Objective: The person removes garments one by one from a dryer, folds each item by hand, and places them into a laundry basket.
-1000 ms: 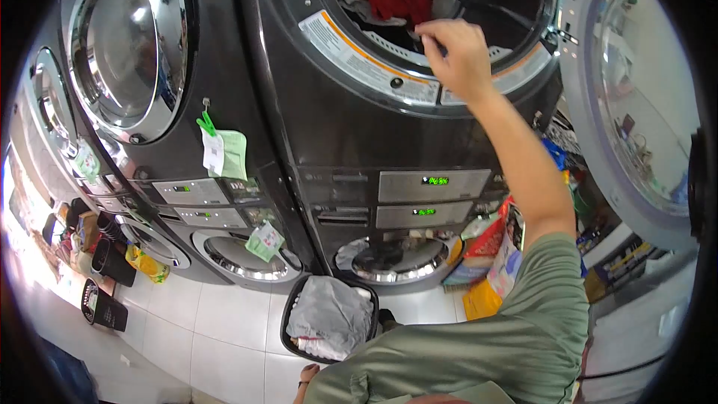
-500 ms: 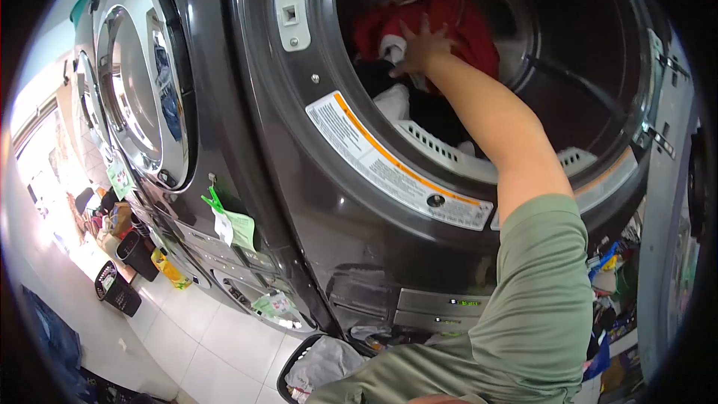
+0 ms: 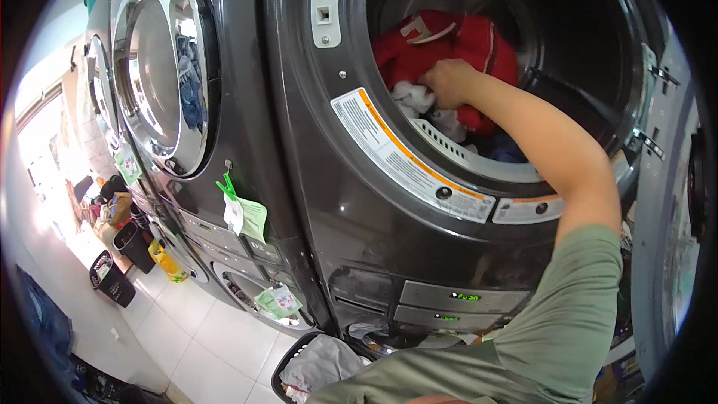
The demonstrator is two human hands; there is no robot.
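Inside the open drum of the upper machine (image 3: 449,243), my right hand (image 3: 450,84) is closed at a bundled white cloth (image 3: 411,95), its fingers curled down and partly hidden. Just behind the hand, red clothing (image 3: 486,49) with pale trim lies heaped in the drum. More light cloth and a dark piece (image 3: 502,150) rest low by the drum opening. My left hand does not show.
The round door (image 3: 662,202) stands swung open at the right. A basket (image 3: 278,374) with grey cloth is on the floor below. Other machines with closed round doors (image 3: 161,67) line the left, one with a green clip and papers (image 3: 254,221). Black baskets (image 3: 112,280) stand farther left.
My right hand has gone from spread fingers over the clothes to curled fingers at the white cloth. The red clothing has shifted and more of it shows. My left hand, at the bottom earlier, is out of view.
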